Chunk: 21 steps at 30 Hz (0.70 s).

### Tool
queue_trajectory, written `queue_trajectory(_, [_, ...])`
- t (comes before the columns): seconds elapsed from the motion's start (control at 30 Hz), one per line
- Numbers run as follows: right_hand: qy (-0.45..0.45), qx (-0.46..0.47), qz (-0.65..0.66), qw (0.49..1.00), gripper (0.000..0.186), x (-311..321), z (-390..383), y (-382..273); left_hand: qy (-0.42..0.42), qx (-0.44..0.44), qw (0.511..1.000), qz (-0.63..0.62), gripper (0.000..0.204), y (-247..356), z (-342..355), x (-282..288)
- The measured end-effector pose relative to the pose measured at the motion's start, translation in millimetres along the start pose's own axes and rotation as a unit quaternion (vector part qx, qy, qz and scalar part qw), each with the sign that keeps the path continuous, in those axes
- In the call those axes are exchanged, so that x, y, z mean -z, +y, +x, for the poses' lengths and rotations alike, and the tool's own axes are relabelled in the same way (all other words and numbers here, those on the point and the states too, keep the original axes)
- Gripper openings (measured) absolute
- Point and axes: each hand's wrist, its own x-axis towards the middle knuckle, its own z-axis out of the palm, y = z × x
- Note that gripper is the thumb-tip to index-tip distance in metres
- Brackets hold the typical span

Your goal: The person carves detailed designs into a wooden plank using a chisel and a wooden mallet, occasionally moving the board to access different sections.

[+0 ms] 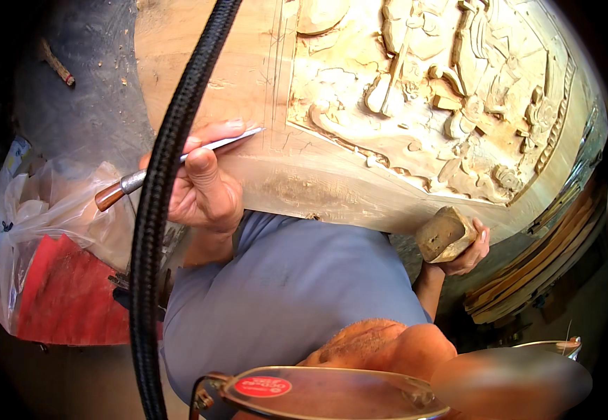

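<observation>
My left hand [213, 192] grips a carving chisel [133, 182] between thumb and fingers. The chisel has a brown handle, a metal collar and a thin bright blade, whose tip lies over the plain border of a wooden panel [248, 84]. Pencil lines run along that border, beside a carved relief [395, 136] of raised shapes. Close to the panel's near right edge, my right hand [468, 253] is wrapped around a faceted wooden mallet head [444, 234]; any handle it has is hidden. The mallet is apart from the chisel.
A black braided cable [171, 140] crosses the view in front of my left hand. Left are a clear plastic bag [3, 245], a red sheet-like thing [73, 301] and a small stick [58, 64] on a grey surface. Stacked thin boards [528, 273] stand at right. Eyeglasses [332, 392] show below.
</observation>
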Motion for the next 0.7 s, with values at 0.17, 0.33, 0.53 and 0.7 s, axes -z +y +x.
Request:
queue_trajectory(0.17, [-0.02,0.005,0.002,1.0,0.055,3,2,1,-0.02,0.02,1.0,0.004,0.023,6,6,0])
queue_trajectory(0.33, [0.007,0.017,-0.017,1.0,0.046,2,11,-5,-0.159,-0.08,0.981,0.072,0.01,2,117,-13])
queue_trajectory(0.53, [0.028,0.013,0.015,0.999,0.042,0,10,-2,-0.116,-0.169,0.979,-0.016,0.003,-29,267,-108])
queue_trajectory(0.7, [0.023,0.003,0.004,1.0,0.041,4,14,-7,-0.086,-0.218,0.964,0.122,0.005,-44,286,-144])
